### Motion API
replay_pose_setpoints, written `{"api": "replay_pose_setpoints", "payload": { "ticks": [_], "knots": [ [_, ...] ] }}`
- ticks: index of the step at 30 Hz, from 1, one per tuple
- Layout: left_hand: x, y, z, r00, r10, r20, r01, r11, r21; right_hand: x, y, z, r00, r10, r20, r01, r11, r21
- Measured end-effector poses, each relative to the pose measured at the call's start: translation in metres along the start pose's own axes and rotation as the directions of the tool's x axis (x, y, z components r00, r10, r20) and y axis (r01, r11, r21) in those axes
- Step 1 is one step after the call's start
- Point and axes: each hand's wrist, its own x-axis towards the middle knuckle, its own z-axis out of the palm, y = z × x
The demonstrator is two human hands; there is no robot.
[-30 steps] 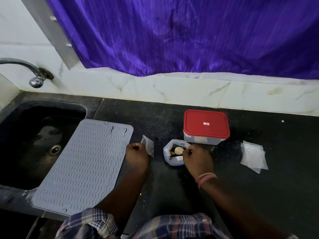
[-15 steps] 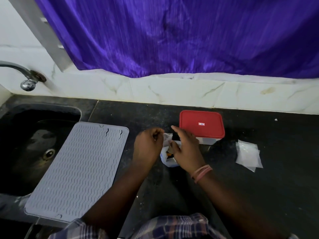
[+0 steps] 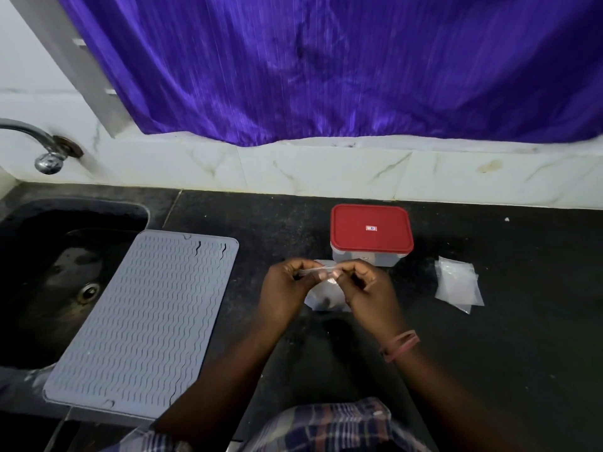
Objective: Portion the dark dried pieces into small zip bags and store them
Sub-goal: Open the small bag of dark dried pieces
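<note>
While both hands, left (image 3: 287,290) and right (image 3: 365,288), pinch its top edge, the zip bag (image 3: 318,272) stretches left-right, hanging downward.

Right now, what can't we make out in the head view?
- Small zip bag: only a thin strip shows, pinched between left hand and right hand; open or sealed, unclear.
- Bag of dark pieces: both hands hide most of it.
- Red-lidded box: lid on, contents unseen.
- Tap: cut off by left edge.
</note>
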Motion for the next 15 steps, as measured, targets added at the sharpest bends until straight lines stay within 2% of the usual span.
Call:
{"api": "replay_pose_setpoints", "payload": {
  "ticks": [2, 6, 9, 15],
  "knots": [
    [-0.003, 0.003, 0.002, 1.000, 0.014, -0.013, -0.014, 0.998, 0.055, -0.005, 0.002, -0.002, 1.000, 0.014, 0.006, -0.014, 1.000, -0.013],
    [-0.010, 0.009, 0.009, 0.998, 0.010, 0.061, -0.015, 0.997, 0.075, -0.012, 0.004, -0.005, 0.997, 0.071, -0.039, -0.072, 0.997, -0.018],
    [-0.012, 0.010, 0.012, 0.993, -0.017, 0.115, 0.005, 0.994, 0.106, -0.019, 0.003, -0.009, 0.997, 0.071, -0.016, -0.072, 0.997, -0.004],
    [-0.013, 0.015, 0.015, 0.990, -0.002, 0.138, -0.021, 0.986, 0.167, -0.023, 0.010, -0.012, 0.999, 0.045, -0.014, -0.044, 0.999, 0.028]
  ]
}}
